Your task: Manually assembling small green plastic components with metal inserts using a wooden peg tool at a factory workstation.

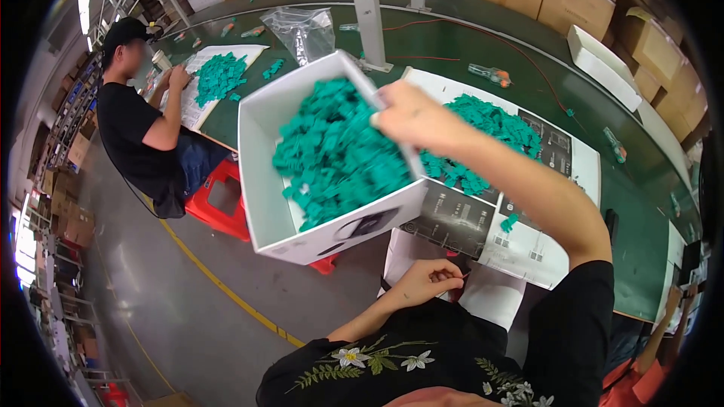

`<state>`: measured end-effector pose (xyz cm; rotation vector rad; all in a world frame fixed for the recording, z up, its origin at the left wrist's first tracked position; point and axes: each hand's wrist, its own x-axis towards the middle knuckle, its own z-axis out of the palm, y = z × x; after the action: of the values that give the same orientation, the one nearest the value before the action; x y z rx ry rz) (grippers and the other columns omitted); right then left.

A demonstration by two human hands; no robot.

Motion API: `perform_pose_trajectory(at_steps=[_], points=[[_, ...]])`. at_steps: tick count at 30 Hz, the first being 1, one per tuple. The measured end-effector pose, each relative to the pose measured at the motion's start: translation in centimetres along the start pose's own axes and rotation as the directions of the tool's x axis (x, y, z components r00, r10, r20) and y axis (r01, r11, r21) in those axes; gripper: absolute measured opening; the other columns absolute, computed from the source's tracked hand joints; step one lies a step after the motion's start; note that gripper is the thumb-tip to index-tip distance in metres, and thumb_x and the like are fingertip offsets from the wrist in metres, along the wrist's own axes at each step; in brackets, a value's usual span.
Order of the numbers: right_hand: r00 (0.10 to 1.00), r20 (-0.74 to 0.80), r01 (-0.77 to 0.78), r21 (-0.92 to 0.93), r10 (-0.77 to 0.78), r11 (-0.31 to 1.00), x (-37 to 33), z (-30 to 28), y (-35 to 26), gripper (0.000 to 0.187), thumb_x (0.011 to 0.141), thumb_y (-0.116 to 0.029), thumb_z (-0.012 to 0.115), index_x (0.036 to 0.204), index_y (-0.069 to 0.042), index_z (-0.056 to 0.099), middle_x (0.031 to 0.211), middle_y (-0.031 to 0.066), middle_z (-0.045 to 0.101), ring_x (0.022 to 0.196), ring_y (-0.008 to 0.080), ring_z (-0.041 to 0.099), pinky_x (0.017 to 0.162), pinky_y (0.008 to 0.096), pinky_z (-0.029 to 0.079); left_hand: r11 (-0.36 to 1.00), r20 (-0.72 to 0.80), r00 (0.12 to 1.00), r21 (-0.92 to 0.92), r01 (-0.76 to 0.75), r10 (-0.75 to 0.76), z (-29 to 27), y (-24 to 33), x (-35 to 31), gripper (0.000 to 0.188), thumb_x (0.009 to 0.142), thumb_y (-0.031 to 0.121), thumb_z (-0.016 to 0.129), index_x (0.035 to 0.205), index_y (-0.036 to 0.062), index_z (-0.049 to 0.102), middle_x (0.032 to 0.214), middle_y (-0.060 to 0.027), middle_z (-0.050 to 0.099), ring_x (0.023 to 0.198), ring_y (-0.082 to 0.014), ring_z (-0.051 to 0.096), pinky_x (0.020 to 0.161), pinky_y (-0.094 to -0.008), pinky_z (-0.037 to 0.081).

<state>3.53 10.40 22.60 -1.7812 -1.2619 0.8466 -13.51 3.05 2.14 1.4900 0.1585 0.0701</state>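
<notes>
A white cardboard box (260,136), heaped with small green plastic pieces (339,151), is tilted in front of me at the table's edge. My right hand (403,114) grips its right rim, with the thumb over the edge. Low near my lap is my left hand (428,282), fingers curled together; a small dark sliver shows at its fingertips, too small to name. A loose pile of the same green pieces (494,124) lies on a printed flattened cardboard sheet (452,215), just right of the box. One small cluster (510,222) lies apart on that sheet.
At left, a person (147,120) sits on a red stool (222,200) by another green pile (219,75). A metal post (367,15) rises from the green table (422,34). Behind it are a plastic bag (302,34), an orange-tipped tool (490,74) and a white tray (603,68).
</notes>
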Motion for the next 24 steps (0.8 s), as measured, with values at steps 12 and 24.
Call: perform_pose_trajectory(at_steps=[12,24], points=[[0.973,0.054,0.229,-0.172,-0.223,0.958,5.3,3.7,0.6,0.029,0.073,-0.010,0.052,0.091,0.009,0.062,0.078,0.0254,0.063,0.076,0.0327,0.061,0.067,0.0413,0.051,0.996,0.028,0.999,-0.081,-0.019,0.022,0.7,-0.7,-0.7,0.013,0.087,0.012,0.068,0.094,0.0017,0.065,0.074,0.0002,0.064,0.066,-0.0041,0.058,0.058,-0.0193,0.043],[0.822,-0.009,0.337,-0.798,-0.569,0.499,17.1,7.9,1.1,0.024,0.080,-0.025,0.064,0.087,-0.002,0.066,0.083,0.0200,0.067,0.077,0.0351,0.068,0.067,0.0443,0.055,0.995,-0.200,0.980,-0.087,-0.039,0.021,-1.9,-1.9,-3.2,0.013,0.086,0.012,0.070,0.094,0.0020,0.068,0.078,0.0026,0.064,0.068,-0.0020,0.052,0.061,-0.0183,0.042]])
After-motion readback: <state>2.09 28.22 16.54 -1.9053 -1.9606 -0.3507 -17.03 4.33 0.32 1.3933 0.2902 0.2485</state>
